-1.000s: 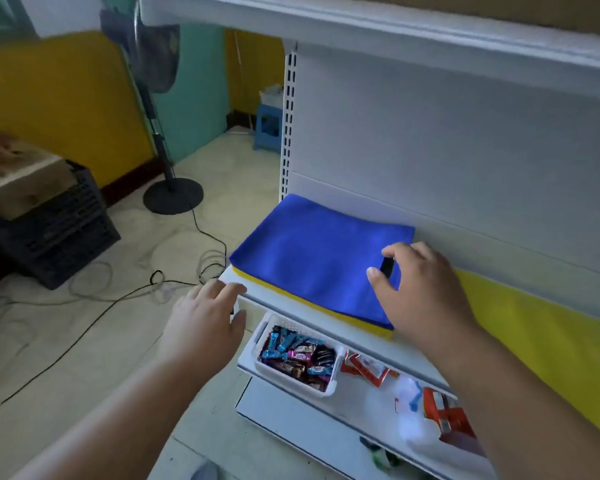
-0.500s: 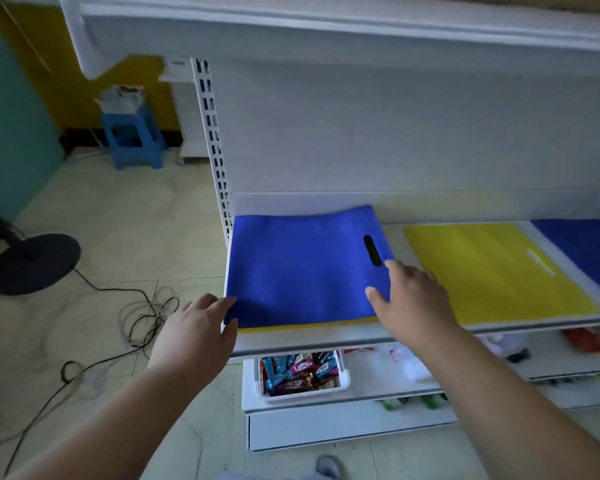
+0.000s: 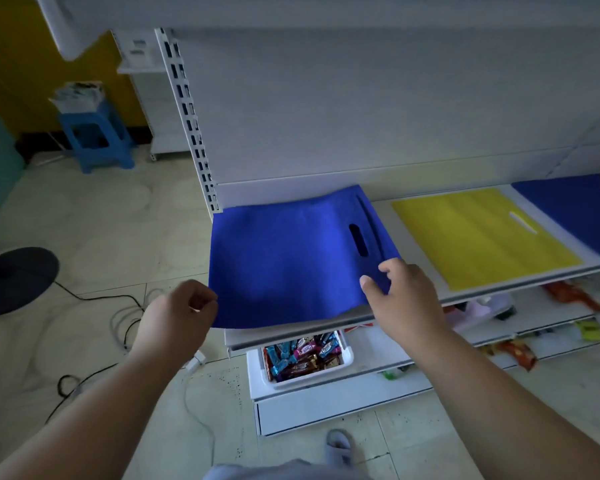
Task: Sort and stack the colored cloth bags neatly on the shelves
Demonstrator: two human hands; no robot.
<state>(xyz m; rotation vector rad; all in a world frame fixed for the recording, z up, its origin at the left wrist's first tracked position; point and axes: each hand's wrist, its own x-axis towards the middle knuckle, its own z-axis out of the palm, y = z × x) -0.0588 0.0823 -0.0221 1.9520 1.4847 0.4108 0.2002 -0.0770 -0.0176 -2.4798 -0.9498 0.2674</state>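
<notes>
Yellow flat cloth bag (image 3: 478,237) lies right of the fingers; both hands (image 3: 177,317) (image 3: 406,292) now pinch the blue cloth bag (image 3: 291,265), lifting its previously flat front edge.

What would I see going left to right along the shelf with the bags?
Blue bag, held by both hands (left hand, right hand) → yellow bag → another blue bag at the right edge.
</notes>
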